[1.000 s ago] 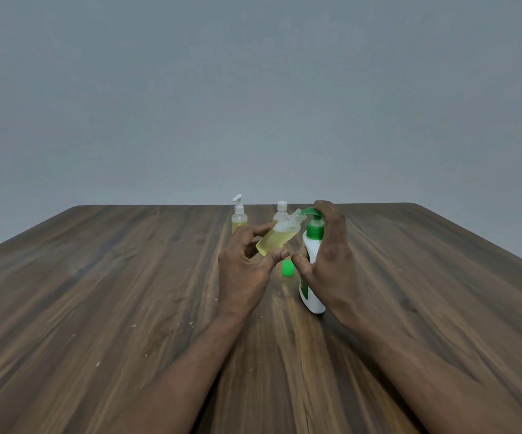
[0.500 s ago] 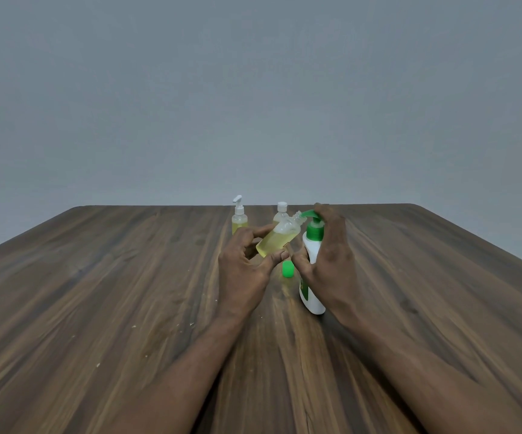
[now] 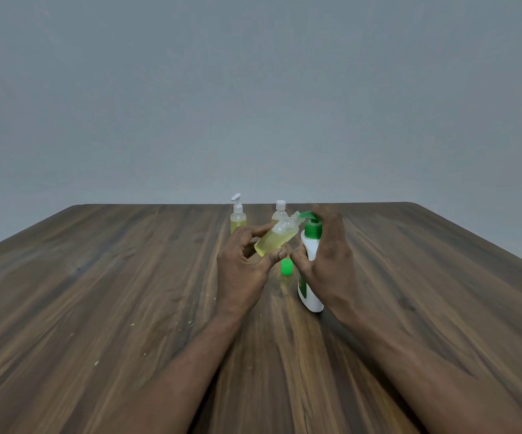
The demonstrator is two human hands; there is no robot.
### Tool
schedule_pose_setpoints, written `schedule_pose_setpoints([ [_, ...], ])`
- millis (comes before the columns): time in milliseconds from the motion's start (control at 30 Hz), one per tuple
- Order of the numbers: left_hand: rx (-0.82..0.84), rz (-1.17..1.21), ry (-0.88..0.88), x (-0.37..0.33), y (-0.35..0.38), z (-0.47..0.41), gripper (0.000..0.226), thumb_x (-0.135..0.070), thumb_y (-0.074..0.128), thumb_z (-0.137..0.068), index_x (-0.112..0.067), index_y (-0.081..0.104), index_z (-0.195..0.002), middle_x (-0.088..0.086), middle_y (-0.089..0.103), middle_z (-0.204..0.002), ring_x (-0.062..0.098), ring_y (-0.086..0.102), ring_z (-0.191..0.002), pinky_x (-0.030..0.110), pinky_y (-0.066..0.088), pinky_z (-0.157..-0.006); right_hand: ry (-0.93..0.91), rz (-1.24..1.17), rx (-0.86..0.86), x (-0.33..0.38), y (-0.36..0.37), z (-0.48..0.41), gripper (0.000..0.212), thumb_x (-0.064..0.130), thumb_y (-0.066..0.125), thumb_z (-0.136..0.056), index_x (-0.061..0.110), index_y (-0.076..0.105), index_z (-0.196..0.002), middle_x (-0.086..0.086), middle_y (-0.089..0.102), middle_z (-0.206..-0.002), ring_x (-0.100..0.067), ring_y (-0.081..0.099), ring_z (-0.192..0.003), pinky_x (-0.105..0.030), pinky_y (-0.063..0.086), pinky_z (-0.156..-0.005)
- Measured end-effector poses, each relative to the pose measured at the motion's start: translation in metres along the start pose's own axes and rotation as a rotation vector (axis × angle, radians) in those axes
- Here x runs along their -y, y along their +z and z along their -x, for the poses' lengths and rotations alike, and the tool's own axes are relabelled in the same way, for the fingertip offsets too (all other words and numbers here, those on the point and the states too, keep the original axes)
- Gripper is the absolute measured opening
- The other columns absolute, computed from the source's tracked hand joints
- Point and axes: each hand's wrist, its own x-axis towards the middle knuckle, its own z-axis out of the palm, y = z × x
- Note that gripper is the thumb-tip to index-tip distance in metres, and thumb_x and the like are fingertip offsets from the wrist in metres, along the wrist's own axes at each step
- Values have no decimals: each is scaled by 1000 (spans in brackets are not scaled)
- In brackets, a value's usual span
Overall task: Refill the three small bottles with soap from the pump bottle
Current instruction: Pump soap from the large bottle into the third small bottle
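My left hand holds a small clear bottle of yellow soap, tilted with its open neck up against the green nozzle of the pump bottle. That white pump bottle stands upright on the table, and my right hand is wrapped around it with fingers on the green pump head. A loose green cap lies on the table between my hands. Behind stand two more small bottles: one with a white pump, one with a white cap, partly hidden by the held bottle.
The dark wooden table runs back to a far edge just behind the bottles, with a plain grey wall beyond. A few pale crumbs lie on the wood at the left front.
My right hand's fingers have shifted slightly on the pump head and look blurred. The tilted bottle and my left hand have hardly moved.
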Motion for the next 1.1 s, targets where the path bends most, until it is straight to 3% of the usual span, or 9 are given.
schedule_pose_setpoints([
  [133,1,-1,0,-1,0,1,44,-15,89,-75,-32,70,-111,-4,73,-108,17,72,-99,46,60,-84,5,-1,6,-1,0,0,58,18,76,-80,23,41,-127,19,41,-114,15,46,-98,1,34,-77],
  [400,8,8,-2,-1,1,0,44,-13,88,-75,-25,71,-114,0,74,-109,20,72,-99,45,61,-84,-6,-6,42,-2,0,-1,76,17,77,-80,25,32,-140,4,42,-138,9,46,-113,0,37,-83],
  [533,8,11,-5,-1,1,1,44,-16,88,-75,-29,70,-113,-2,74,-109,20,72,-99,46,61,-84,6,-9,30,-1,0,0,72,19,74,-79,26,32,-138,7,43,-133,21,41,-111,3,35,-81],
  [667,9,14,-10,-1,1,0,44,-17,89,-75,-33,70,-111,-1,74,-108,21,72,-99,48,60,-84,-8,-12,11,0,-1,1,58,26,67,-80,23,39,-131,21,38,-116,19,45,-103,2,34,-78],
  [867,11,-12,8,0,0,1,44,-19,89,-75,-31,70,-112,-5,74,-109,17,72,-99,45,60,-84,11,-11,19,-1,0,1,63,16,72,-79,23,38,-131,22,37,-117,21,43,-104,3,33,-79],
  [1000,19,-2,8,0,1,1,41,-16,88,-77,-25,71,-113,-4,74,-110,17,72,-99,43,61,-84,20,-19,43,1,-1,-1,75,16,75,-78,30,31,-137,12,41,-130,18,44,-108,-1,40,-77],
  [1100,51,25,-15,0,1,2,35,-17,84,-82,-32,68,-110,-3,75,-109,14,74,-92,36,61,-82,17,-13,34,2,-1,-1,77,15,77,-79,29,30,-138,4,43,-136,13,44,-107,-7,40,-77],
])
